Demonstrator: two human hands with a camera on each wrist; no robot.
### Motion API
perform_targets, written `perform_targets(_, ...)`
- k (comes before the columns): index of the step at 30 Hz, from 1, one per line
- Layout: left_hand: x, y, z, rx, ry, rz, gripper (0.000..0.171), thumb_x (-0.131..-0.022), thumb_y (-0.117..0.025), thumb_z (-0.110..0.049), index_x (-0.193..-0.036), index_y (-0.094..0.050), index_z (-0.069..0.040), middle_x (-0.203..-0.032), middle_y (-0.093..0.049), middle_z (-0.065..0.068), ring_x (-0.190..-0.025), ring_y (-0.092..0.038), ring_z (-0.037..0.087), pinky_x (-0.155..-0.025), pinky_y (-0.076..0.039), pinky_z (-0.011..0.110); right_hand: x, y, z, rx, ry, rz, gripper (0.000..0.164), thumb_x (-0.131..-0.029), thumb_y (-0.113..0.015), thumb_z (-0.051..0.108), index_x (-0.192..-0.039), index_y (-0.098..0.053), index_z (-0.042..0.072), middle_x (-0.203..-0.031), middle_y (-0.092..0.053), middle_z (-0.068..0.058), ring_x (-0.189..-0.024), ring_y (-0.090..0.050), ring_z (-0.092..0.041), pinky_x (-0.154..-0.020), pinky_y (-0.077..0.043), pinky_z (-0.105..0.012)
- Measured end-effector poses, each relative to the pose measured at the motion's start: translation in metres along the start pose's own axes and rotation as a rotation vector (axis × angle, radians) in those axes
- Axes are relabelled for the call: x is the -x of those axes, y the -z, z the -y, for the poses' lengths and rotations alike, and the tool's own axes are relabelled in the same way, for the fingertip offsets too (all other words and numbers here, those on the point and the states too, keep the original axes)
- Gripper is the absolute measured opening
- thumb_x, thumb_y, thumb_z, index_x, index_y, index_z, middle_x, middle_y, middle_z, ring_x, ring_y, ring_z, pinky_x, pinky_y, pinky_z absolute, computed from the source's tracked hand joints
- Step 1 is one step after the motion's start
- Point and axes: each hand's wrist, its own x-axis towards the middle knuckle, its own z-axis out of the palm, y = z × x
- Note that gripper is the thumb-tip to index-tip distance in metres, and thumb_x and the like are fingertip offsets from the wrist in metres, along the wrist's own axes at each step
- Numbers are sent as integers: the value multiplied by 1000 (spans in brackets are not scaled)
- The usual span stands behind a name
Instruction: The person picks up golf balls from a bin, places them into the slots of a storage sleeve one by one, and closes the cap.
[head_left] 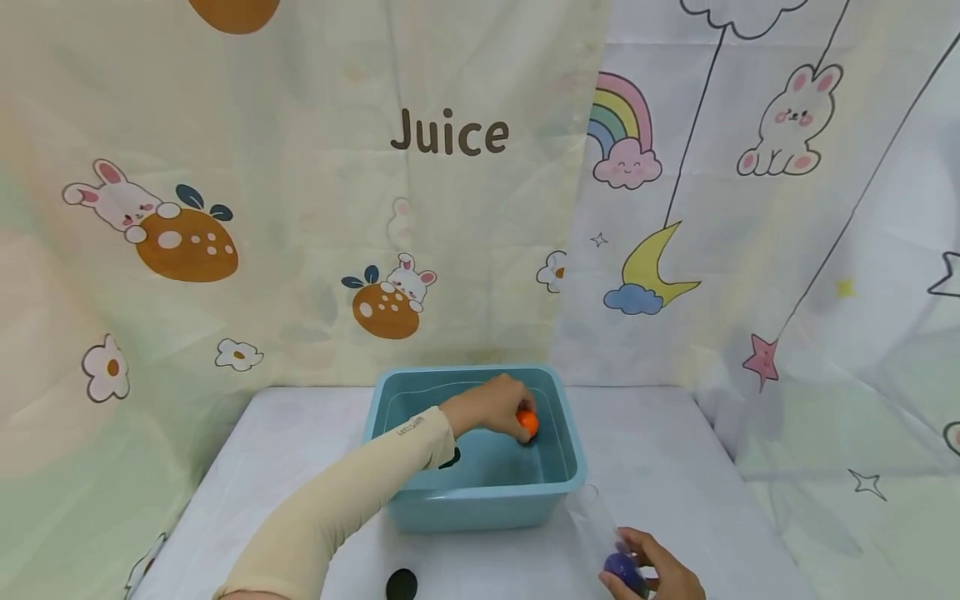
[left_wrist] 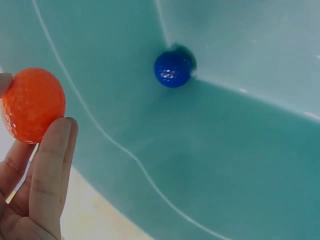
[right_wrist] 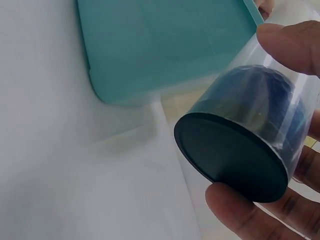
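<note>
Ball (head_left: 530, 423) (orange), in left hand (head_left: 495, 407), at fingertips (left_wrist: 61, 129)

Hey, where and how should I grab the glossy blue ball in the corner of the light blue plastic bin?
Pinch the glossy blue ball across its exposed upper sides, probably from above and the open middle of the light blue plastic bin. It's round, and the walls meeting at the corner crowd its far side.

Teal basin (head_left: 487, 507) partly hidden by a sleeve (head_left: 345, 500), black disc (head_left: 402, 584) in front of it cut off below, right hand (head_left: 666, 573) to its front-right likewise cropped
</note>
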Motion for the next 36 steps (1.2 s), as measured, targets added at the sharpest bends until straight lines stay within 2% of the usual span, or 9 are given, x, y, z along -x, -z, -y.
perform_targets(8,8,11,-10,30,-38,-49,19,-93,-85,-18,-109,-81,-9,-102,-75,-2,-88,-58,13,-74,-50,21,2,5,1,12,29,-38,79,-76,-98,45,-133,-68,0,-113,-78,-11,-93,-71,-24,-79,-65,-46)
perform_targets(13,13,14,-17,37,-60,-48,25,-94,-84,-17,-116,-80,-8,-112,-77,3,-92,-59,14,-75,-51,21,4,10,7,-2,57,-64,74,-78,-99,39,-132,-69,-1,-112,-78,-12,-94,-73,-25,-79,-66,-45)
perform_targets(19,20,18,-28,39,-105,-68,24,-93,-82,-15,-116,-78,-7,-106,-75,1,-86,-58,12,-71,-49,19,3,19,19,16,89,-42,72,-78,-98,37,-130,-68,-4,-111,-77,-12,-94,-73,-25,-79,-66,-43)
perform_targets(26,28,22,-44,39,-134,-88,25,-91,-83,-15,-114,-79,-7,-106,-75,1,-87,-60,9,-73,-51,17,-4,23,25,43,119,-38,70,-79,-98,36,-129,-70,-4,-113,-78,-12,-92,-73,-23,-78,-66,-41)
perform_targets(31,33,21,-52,58,-185,-95,20,-92,-83,-14,-110,-79,-7,-100,-74,-1,-84,-61,8,-74,-52,15,-6,26,30,61,129,-30,70,-79,-98,37,-130,-70,-3,-114,-78,-13,-92,-72,-22,-78,-66,-41)
perform_targets(36,35,18,-55,75,-202,-93,21,-92,-83,-13,-111,-79,-7,-102,-75,0,-85,-63,9,-74,-53,14,-8,27,33,72,128,-18,70,-79,-98,37,-130,-70,-3,-115,-77,-13,-92,-71,-23,-78,-66,-41)
